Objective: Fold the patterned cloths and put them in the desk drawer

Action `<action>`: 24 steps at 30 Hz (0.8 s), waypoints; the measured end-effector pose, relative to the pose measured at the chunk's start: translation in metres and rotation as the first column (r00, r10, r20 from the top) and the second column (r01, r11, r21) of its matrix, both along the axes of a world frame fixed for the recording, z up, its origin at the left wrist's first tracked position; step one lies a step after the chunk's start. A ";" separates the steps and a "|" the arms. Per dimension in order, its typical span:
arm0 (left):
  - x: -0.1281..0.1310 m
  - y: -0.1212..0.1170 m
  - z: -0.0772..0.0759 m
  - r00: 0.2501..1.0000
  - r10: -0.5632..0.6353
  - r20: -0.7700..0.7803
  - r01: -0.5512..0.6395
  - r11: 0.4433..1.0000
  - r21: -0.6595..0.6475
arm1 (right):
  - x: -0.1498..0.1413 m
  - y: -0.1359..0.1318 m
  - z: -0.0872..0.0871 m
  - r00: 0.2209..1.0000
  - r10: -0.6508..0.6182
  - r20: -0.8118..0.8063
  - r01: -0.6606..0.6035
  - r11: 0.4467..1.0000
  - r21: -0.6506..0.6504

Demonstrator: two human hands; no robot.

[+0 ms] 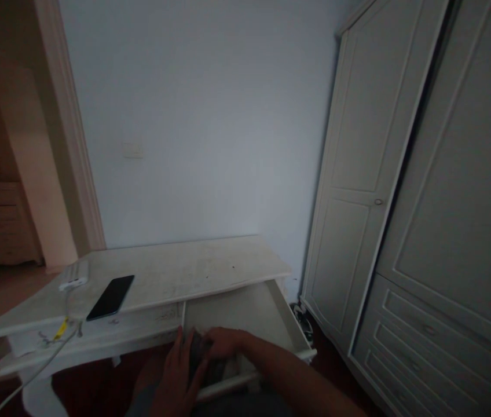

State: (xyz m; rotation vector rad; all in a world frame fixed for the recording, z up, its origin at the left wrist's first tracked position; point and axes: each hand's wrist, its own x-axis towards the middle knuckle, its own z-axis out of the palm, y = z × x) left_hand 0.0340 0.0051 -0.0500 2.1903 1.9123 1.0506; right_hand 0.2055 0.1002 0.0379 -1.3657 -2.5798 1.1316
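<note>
Two bare hands meet low in the view, over the front left corner of an open drawer (245, 307) that juts out from the right part of the table's (162, 266) front edge. Between them is a dark grey item (195, 351), close against the drawer's left side, with the left hand (177, 370) on its left and the right hand (224, 341) on its right. On the left hand the fingers are long and only slightly bent, the thumb set well apart, and the dark grey item shows in the gap; whether they grip it I cannot tell. On the right hand the fingers curl down onto the item's right side and seem to touch it, though the dimness hides how firmly they close. The item looks small and dull, its outline blurred, too dark to tell its material; a brownish patch below the right hand may or may not belong to it. Toward the table's left end, a black smartphone (111, 297) lies by the front edge, and a white box-shaped device (74, 275) sits near the left edge, with a white cable (41, 369) hanging past the front left corner.
</note>
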 end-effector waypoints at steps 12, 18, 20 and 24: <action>-0.011 0.003 -0.014 1.000 0.019 0.002 -0.019 0.996 0.087 | -0.010 -0.013 0.008 0.997 0.067 -0.032 -0.072 0.975 -0.208; -0.006 -0.009 0.010 1.000 0.004 0.007 -0.003 1.000 -0.003 | 0.121 -0.006 0.025 0.992 0.001 0.124 0.024 0.981 -0.195; 0.000 -0.010 0.016 0.999 0.038 -0.011 -0.038 0.999 0.035 | 0.146 -0.009 0.028 0.991 -0.033 0.132 0.055 0.984 -0.168; 0.006 -0.008 0.014 0.997 0.053 -0.048 -0.045 0.988 0.149 | 0.098 -0.024 0.021 0.999 -0.013 0.041 0.020 0.986 -0.168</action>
